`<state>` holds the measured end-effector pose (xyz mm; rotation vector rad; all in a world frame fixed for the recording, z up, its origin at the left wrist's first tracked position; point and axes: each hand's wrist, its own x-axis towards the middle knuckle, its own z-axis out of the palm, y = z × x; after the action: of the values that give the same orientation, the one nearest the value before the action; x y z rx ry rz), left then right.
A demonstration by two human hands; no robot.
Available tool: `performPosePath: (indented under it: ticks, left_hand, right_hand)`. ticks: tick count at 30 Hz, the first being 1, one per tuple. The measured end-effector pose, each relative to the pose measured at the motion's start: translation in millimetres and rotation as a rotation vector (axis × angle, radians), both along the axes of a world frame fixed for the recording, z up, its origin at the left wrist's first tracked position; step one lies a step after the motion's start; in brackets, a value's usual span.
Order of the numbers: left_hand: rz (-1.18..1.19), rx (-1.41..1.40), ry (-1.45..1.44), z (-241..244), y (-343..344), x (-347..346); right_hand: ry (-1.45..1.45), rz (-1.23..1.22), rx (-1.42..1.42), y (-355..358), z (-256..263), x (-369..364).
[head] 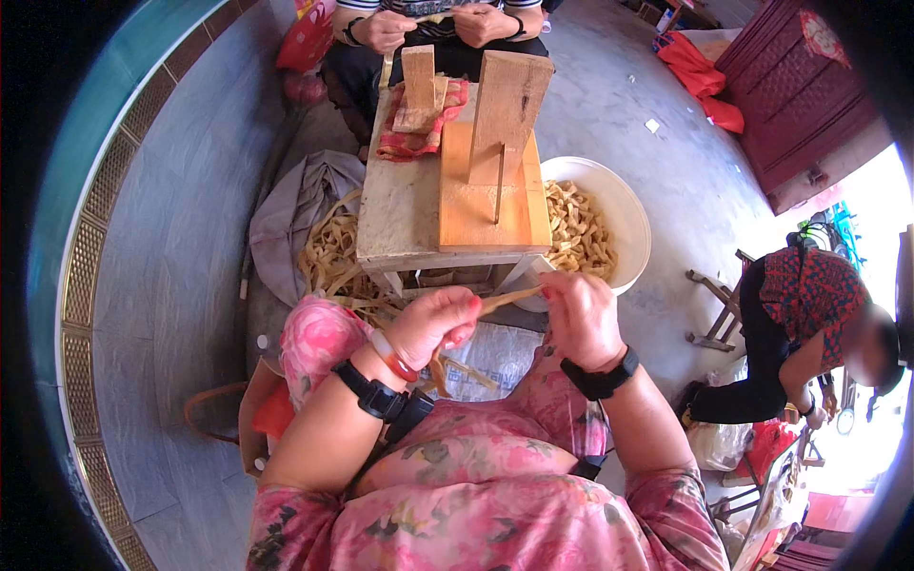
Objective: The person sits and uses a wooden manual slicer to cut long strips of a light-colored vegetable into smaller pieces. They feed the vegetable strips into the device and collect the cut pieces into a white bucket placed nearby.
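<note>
A flat tan strip (510, 300), perhaps plant fibre, stretches between my two hands above my lap. My left hand (439, 325) is closed around it, and a loose end hangs below toward a printed woven sheet (500, 360). The fingers of my right hand (584, 317) pinch the strip's other end, near the rim of a white bucket (635, 228). Knotted or folded pieces (575, 228) of similar material fill the bucket. Beyond my hands, a wooden block stand (503, 121) with a thin upright rod (500, 185) rests on a small worn table (396, 207).
Loose strips (332, 246) spill from a grey cloth (289, 214) left of the table. A smaller wooden stand (419, 86) sits on a red checked cloth (400, 143). Across the table, a person's hands (385, 32) hold another strip. Another person (800, 321) bends over at the right.
</note>
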<state>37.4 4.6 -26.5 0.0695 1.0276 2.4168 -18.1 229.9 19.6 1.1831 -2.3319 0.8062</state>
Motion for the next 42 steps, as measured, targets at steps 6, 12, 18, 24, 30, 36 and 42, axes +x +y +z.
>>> performPosePath:
  ticks: [6, 12, 18, 24, 30, 36, 42]
  left_hand:
    - [0.222, -0.563, 0.448, 15.7, 14.7, 2.2]
    - [-0.025, -0.815, 0.745, -1.0, 18.2, 12.6]
    - [0.138, -0.351, 0.406, 6.1, 29.7, 14.1]
    - [0.475, -1.131, 1.071, 7.1, 26.8, 7.9]
    - [0.124, -0.322, 0.206, -18.3, 25.8, 1.4]
    - [0.062, -0.191, 0.118, -13.1, 19.1, 1.1]
    - [0.059, -0.168, 0.079, -13.8, 17.0, 5.5]
  right_hand:
    - [-0.302, 0.420, -0.079, -26.4, -14.5, 39.3]
    - [-0.039, 0.244, 0.089, -13.5, -11.2, 40.6]
    - [-1.467, 0.061, -0.724, -19.4, -21.6, 28.1]
    - [-1.306, 0.149, -0.577, -17.4, -28.2, 26.0]
    - [-0.294, 0.011, -0.124, -28.9, -15.1, 29.6]
    - [-0.223, 0.150, -0.177, -20.1, -10.4, 25.1]
    - [-0.286, 0.031, 0.046, -19.1, -14.7, 29.8]
